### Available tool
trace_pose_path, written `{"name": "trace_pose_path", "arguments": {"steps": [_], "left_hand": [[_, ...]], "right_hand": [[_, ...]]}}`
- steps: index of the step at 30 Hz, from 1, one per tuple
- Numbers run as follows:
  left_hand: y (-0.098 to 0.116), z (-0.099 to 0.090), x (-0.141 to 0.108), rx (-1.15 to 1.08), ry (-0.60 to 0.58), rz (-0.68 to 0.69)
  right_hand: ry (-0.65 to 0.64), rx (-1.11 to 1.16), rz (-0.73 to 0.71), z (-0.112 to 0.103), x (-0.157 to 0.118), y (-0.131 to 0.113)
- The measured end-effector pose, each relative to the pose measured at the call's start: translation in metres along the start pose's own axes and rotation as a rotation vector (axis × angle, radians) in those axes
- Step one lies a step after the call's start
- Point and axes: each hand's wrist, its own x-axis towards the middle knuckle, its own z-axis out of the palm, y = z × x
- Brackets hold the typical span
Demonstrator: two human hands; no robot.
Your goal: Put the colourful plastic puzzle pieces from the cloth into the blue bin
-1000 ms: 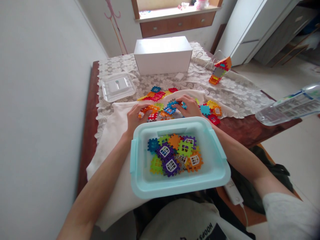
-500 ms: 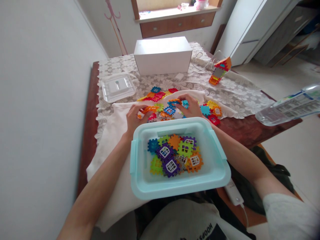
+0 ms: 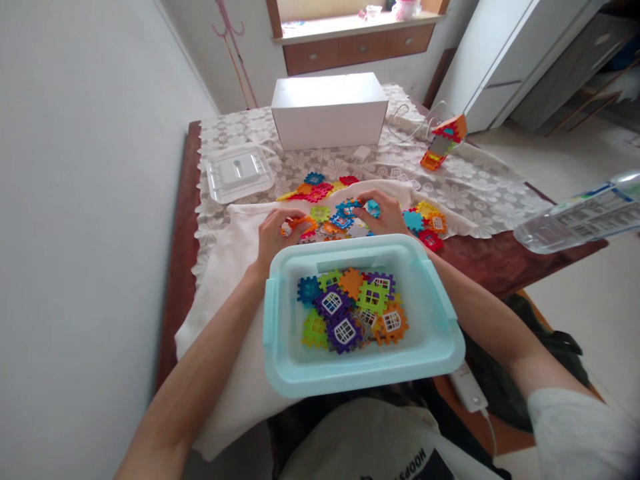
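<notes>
Beyond the pale blue tub, my left hand (image 3: 277, 230) is closed on an orange building piece (image 3: 301, 223), its thumb and fingers pinching it. My right hand (image 3: 384, 207) grips a blue building piece (image 3: 349, 207) with notched edges; a bit of orange shows behind it. Under and between the hands lie several loose notched pieces, among them a lime green piece (image 3: 320, 213) and a blue piece with a window (image 3: 341, 221). The pale blue tub (image 3: 280, 367) stands nearest me, holding more pieces in purple, green, orange and blue.
A white box (image 3: 330, 120) stands at the back, a clear plastic lid (image 3: 240, 175) at the left. An assembled toy tower (image 3: 443, 143) is at the right rear. A clear bottle (image 3: 575, 217) lies at the far right. A white cloth (image 3: 220, 287) covers the table's left front.
My left hand has turned its orange piece slightly, and the blue piece in my right hand now faces the camera more. The whole view has shifted a little.
</notes>
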Motion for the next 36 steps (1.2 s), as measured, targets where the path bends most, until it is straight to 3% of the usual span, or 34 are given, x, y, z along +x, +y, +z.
{"name": "trace_pose_path", "arguments": {"steps": [5, 11, 17, 23, 28, 36], "left_hand": [[-0.0049, 0.001, 0.0003, 0.01, -0.073, -0.013], [-0.006, 0.0015, 0.0026, 0.08, -0.3, -0.076], [-0.0095, 0.0009, 0.0017, 0.203, -0.206, -0.185], [-0.0075, -0.0007, 0.0038, 0.129, -0.192, -0.271], [-0.0058, 0.0016, 0.0013, 0.007, -0.084, -0.186], [-0.0092, 0.0028, -0.0015, -0.042, -0.073, -0.111]], "right_hand": [[0.048, -0.022, -0.046, 0.0015, -0.0004, 0.0101], [0.037, -0.035, -0.027, 0.0, -0.0007, 0.0054], [0.0, -0.051, -0.026, -0.0006, -0.0022, 0.0048], [-0.047, -0.127, -0.062, -0.0013, -0.002, 0.007], [-0.013, -0.082, 0.005, -0.0007, -0.0006, 0.0075], [-0.005, 0.008, 0.072, 0.0019, 0.0008, 0.0079]]}}
